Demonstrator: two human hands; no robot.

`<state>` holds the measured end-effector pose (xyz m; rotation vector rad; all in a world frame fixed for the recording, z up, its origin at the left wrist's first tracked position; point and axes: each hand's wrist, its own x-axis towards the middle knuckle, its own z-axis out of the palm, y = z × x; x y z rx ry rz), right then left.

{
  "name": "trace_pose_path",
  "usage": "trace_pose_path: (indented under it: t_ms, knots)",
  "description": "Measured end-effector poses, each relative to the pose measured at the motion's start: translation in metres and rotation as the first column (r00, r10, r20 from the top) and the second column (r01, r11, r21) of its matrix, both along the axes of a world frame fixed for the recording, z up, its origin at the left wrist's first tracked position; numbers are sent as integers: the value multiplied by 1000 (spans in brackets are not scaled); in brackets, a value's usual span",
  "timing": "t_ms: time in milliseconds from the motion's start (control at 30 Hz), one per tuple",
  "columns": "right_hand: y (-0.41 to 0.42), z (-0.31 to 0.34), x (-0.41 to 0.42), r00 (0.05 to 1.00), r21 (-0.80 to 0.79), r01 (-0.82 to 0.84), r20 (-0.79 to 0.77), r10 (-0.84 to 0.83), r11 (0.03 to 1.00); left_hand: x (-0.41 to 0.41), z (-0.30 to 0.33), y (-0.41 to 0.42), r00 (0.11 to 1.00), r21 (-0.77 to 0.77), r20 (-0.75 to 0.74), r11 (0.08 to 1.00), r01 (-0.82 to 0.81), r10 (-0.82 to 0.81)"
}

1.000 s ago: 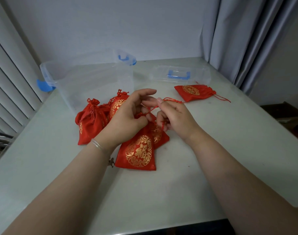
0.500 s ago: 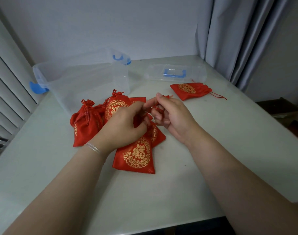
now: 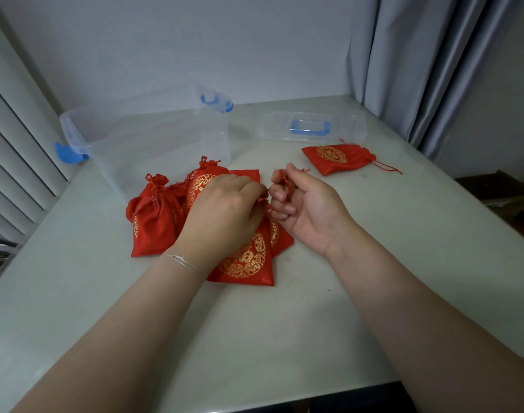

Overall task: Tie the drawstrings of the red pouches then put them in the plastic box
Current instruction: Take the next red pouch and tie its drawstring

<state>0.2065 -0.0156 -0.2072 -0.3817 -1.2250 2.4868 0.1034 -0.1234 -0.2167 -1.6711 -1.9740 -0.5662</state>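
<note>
we see satin red pouches [image 3: 243,260] with gold print mid-surface; left hand [image 3: 225,210] and right hand [image 3: 308,210], grips curled, each pinch the thin red drawstring [image 3: 286,181].

Five red pouches [image 3: 338,158], one plastic box [image 3: 153,135]

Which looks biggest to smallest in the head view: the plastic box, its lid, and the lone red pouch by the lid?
1. plastic box
2. lid
3. lone red pouch
The lid lies farther back, so its margin over the pouch is probably understated.
</note>
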Motion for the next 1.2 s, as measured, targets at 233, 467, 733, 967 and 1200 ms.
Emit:
trace_pose_path:
  t_ms: [233, 467, 733, 967, 1200]
  knots:
    - [2, 3, 4, 984, 193, 8, 171, -42, 981, -3, 5, -8, 797, 116, 604, 989, -91, 3]
    - [8, 4, 9, 914, 396, -25, 380, -139, 918, -3, 12, -13, 570, 160, 814, 986, -44, -106]
    - [11, -2, 6, 972, 912, 51, 47, -228, 407, 5, 13, -14, 776, 96, 615, 990, 103, -140]
    - [11, -2, 4, 972, 844, 46, 84, -217, 534, 3, 5, -11, 971, 172, 211, 982, 77, -113]
    - [11, -5, 3, 988, 679, 24, 97, -123, 734, -1, 4, -12, 998, 249, 52, 968, 24, -38]
